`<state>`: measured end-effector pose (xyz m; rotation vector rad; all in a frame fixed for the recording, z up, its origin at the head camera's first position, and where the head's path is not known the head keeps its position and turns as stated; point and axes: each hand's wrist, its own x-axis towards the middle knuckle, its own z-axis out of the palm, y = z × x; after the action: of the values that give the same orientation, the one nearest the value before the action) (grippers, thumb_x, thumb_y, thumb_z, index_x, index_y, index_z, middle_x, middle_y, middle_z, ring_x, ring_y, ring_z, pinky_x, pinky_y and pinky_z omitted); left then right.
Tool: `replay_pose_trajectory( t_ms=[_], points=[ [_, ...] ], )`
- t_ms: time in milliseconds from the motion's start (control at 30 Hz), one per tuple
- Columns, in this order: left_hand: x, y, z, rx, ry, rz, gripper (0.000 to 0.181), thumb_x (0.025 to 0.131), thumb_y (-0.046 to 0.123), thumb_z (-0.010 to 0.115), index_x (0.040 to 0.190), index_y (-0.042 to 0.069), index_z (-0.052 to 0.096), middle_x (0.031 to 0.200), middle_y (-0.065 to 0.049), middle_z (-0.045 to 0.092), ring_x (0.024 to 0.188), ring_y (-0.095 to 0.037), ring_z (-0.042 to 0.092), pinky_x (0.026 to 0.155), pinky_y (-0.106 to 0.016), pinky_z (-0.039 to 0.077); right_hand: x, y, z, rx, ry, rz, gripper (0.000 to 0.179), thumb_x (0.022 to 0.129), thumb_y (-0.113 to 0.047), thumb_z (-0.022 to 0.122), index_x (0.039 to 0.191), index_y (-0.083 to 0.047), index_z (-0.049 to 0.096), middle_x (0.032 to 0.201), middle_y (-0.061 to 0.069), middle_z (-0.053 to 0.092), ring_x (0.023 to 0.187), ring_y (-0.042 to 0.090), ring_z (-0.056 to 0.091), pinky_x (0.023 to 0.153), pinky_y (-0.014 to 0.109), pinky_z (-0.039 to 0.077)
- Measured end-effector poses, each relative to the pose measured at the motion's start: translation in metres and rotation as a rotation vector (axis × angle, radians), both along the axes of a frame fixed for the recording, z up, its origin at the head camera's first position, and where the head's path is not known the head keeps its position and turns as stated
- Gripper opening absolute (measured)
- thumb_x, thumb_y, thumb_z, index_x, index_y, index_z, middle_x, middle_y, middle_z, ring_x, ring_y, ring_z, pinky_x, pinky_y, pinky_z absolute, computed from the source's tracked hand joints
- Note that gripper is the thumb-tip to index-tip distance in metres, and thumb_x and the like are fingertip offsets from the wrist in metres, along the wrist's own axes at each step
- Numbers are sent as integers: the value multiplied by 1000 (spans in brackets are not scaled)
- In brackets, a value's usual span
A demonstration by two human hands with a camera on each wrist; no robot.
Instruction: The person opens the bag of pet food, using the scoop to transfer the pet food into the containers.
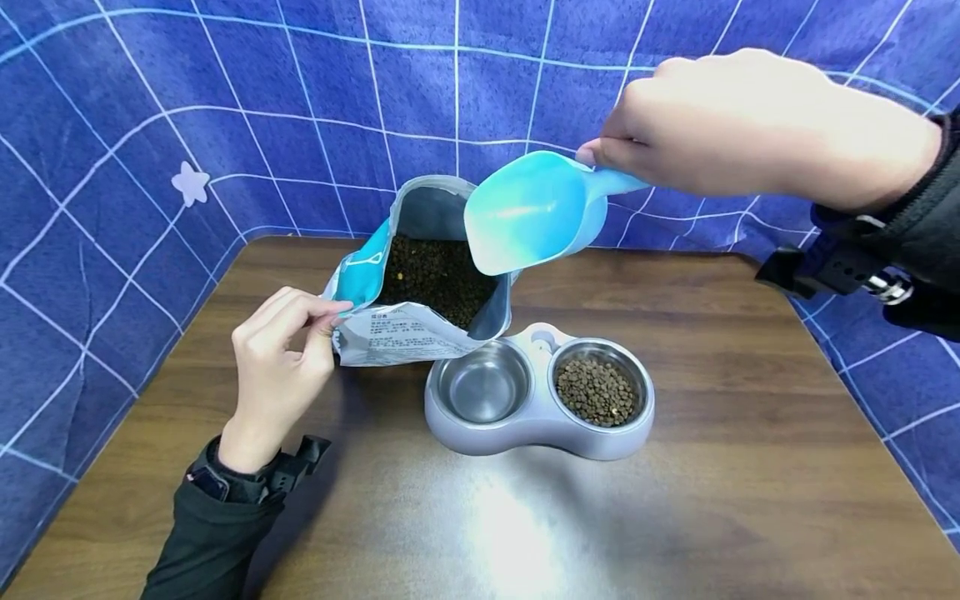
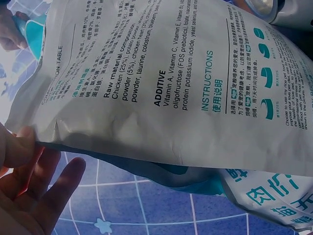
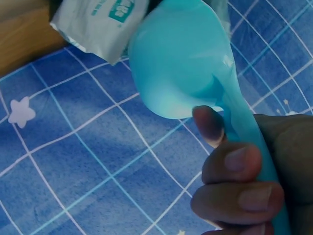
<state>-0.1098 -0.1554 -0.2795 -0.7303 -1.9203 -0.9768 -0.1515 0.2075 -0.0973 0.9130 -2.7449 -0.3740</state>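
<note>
My left hand (image 1: 281, 358) pinches the left edge of an opened pet food bag (image 1: 405, 333) between thumb and finger. Dark brown kibble (image 1: 435, 275) shows inside the bag's wide mouth. Ingredient text covers the bag's grey side (image 2: 161, 98) in the left wrist view. With fingers curled round its handle, my right hand (image 1: 720, 125) holds a light blue scoop (image 1: 525, 212) over the right rim of the bag. The scoop's bowl has no kibble showing in it. In the right wrist view the scoop's underside (image 3: 181, 58) faces the camera, beside the bag.
A pale double pet bowl (image 1: 540, 437) stands in front of the bag on the wooden table (image 1: 720, 467). Its left steel bowl (image 1: 483, 387) shows bare metal; the right one holds kibble (image 1: 596, 390). A blue gridded cloth (image 1: 315, 100) hangs behind and at the sides.
</note>
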Motion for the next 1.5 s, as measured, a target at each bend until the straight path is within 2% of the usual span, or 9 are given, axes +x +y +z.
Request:
replay_pose_trajectory(
  t_ms=[200, 433, 600, 733, 867, 1067, 1233, 1400, 1500],
  points=[
    [0, -1, 1, 0, -3, 19, 16, 80, -11, 56, 82, -5, 71, 69, -14, 64, 62, -15, 47, 61, -18, 32, 4, -5, -1, -4, 46, -3, 61, 96, -60, 27, 69, -17, 61, 53, -1, 41, 44, 17, 40, 35, 32, 29],
    [-1, 1, 1, 14, 0, 16, 15, 79, -13, 57, 81, -6, 70, 69, -14, 64, 62, -16, 48, 63, -16, 33, 1, -12, -6, -5, 91, 7, 64, 96, -60, 25, 61, -15, 55, 51, 0, 42, 41, 17, 41, 33, 32, 29],
    [0, 1, 2, 21, 3, 17, 15, 78, -13, 57, 80, -6, 70, 69, -14, 65, 63, -16, 49, 63, -17, 34, -1, -24, -7, 15, 93, -52, 65, 93, -65, 22, 61, -17, 53, 53, 1, 44, 44, 19, 43, 33, 33, 29],
    [0, 0, 2, 8, -6, 12, 16, 79, -14, 57, 82, -6, 71, 70, -14, 65, 63, -16, 49, 63, -18, 34, 2, -36, -7, 46, 95, -121, 60, 93, -63, 28, 63, -17, 53, 57, 3, 47, 47, 22, 45, 31, 37, 29],
    [1, -1, 1, 2, -9, 4, 15, 79, -14, 58, 82, -6, 71, 70, -14, 65, 63, -16, 49, 62, -20, 34, 8, -49, -6, 87, 123, -127, 52, 96, -54, 37, 63, -17, 51, 60, 4, 48, 49, 24, 45, 29, 40, 29],
    [0, -1, 1, 3, -4, 0, 14, 79, -13, 59, 82, -5, 71, 71, -14, 65, 63, -16, 49, 62, -21, 34, 15, -67, -7, 100, 107, -149, 47, 97, -47, 41, 62, -17, 51, 61, 3, 48, 50, 24, 46, 29, 42, 31],
    [1, -1, 1, 3, 2, -3, 14, 80, -12, 58, 82, -5, 71, 71, -14, 65, 63, -17, 49, 62, -21, 34, 13, -76, -6, 117, 100, -168, 44, 96, -44, 44, 62, -17, 51, 62, 2, 49, 52, 22, 46, 30, 41, 32],
    [2, -1, 1, 4, 9, -6, 14, 80, -11, 58, 81, -5, 71, 69, -13, 65, 62, -17, 50, 62, -20, 34, 12, -91, -7, 148, 64, -223, 39, 95, -42, 44, 67, -17, 55, 70, 3, 53, 59, 23, 51, 32, 44, 35],
    [2, -1, 1, -1, 10, -6, 15, 80, -11, 58, 81, -5, 71, 69, -12, 64, 62, -16, 49, 62, -20, 33, 14, -100, -9, 134, 56, -213, 37, 95, -37, 46, 67, -16, 56, 68, 4, 53, 58, 24, 51, 36, 45, 38]
  ],
)
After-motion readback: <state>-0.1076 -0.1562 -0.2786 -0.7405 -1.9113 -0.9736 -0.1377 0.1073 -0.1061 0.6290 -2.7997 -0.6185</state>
